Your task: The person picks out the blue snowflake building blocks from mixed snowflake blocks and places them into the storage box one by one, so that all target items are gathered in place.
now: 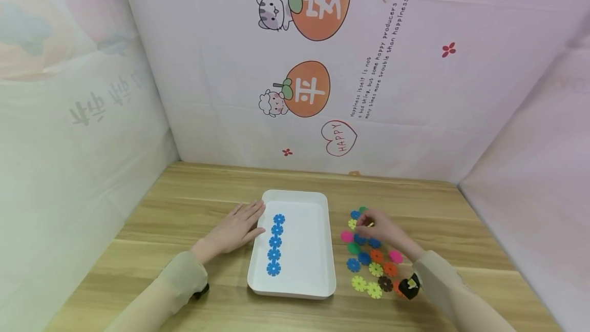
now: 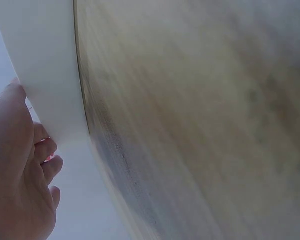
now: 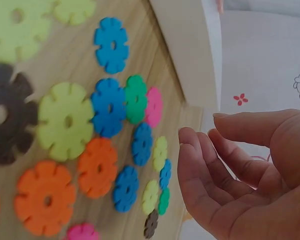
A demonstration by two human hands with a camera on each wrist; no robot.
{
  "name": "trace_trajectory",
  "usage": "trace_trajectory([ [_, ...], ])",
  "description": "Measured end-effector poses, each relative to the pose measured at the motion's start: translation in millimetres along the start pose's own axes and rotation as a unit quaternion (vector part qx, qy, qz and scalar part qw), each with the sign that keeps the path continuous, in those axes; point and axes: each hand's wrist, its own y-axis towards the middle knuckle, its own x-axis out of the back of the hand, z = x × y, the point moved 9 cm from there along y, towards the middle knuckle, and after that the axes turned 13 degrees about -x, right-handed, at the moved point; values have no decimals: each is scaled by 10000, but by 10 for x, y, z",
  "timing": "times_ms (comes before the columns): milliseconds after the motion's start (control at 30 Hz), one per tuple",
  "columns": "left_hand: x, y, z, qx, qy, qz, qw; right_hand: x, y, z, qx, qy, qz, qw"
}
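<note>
5 notched blue discs line a smooth white tray; the left hand, spread, touches its rim. The right hand, thumb and fingertips parted, hovers over flower-shaped pieces.

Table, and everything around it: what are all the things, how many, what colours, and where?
Table: one, wood-brown, under the tray and discs
Tray: one, white, middle of the table
Row discs: five, blue, lined up inside the tray, towards its left side
Loose blue discs: five, blue, right of the tray
Yellow discs: five, yellow, same patch
Orange discs: three, orange, same patch
Green discs: two, green, same patch
Pink discs: two, pink, same patch
Brown discs: two, dark brown, same patch
Cloth walls: three, white with printed pictures and writing, back and both sides
Sleeves: two, pale, on the forearms
Left hand: one, bare, at the tray's left rim
Right hand: one, bare, over the far discs
</note>
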Motion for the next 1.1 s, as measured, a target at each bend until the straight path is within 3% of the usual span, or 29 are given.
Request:
trace_trajectory([
  [300,14,-3,6,13,63,12,10000,126,-139,-236,-124,-383,-291,9988],
  [533,6,8,13,8,44,28,10000,156,-157,-459,-345,-275,-270,9987],
  [1100,-9,2,16,-9,65,2,10000,82,-90,-609,-597,-543,-264,9964],
])
